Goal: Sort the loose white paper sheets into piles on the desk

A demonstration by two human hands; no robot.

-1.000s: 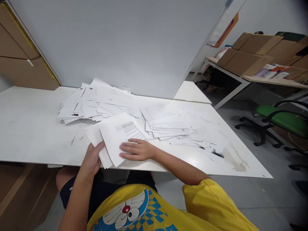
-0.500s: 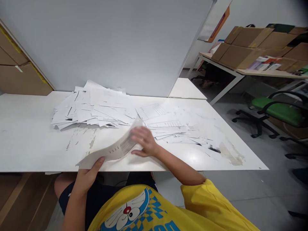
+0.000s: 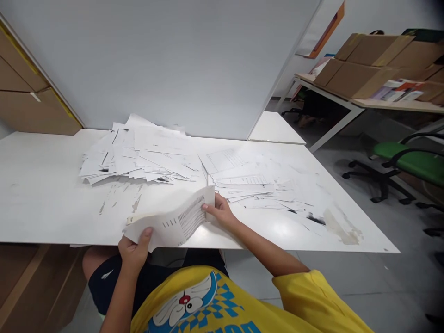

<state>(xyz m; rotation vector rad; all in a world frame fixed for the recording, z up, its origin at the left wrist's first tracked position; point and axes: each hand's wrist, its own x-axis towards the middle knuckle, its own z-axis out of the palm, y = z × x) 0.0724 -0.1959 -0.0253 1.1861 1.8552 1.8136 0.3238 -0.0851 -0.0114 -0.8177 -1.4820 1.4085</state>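
Printed paper sheets are bent in a wave between my two hands, just above the table's front edge. My left hand pinches their left end, thumb on top. At the right end, my right hand grips them with the thumb on the printed face and the fingers behind. How many sheets are held I cannot tell. Beyond them lies a messy heap of papers against the partition. A second, flatter spread of papers lies just past my right hand.
The white table carries stains and a brownish patch at the right. A grey partition rises behind the papers. Cardboard boxes stand at the left; more boxes sit on another table. A green chair is at the right.
My right hand went from lying flat on the sheets to gripping their right end. The sheets were lifted from the table and turned lengthwise, now bent between both hands.
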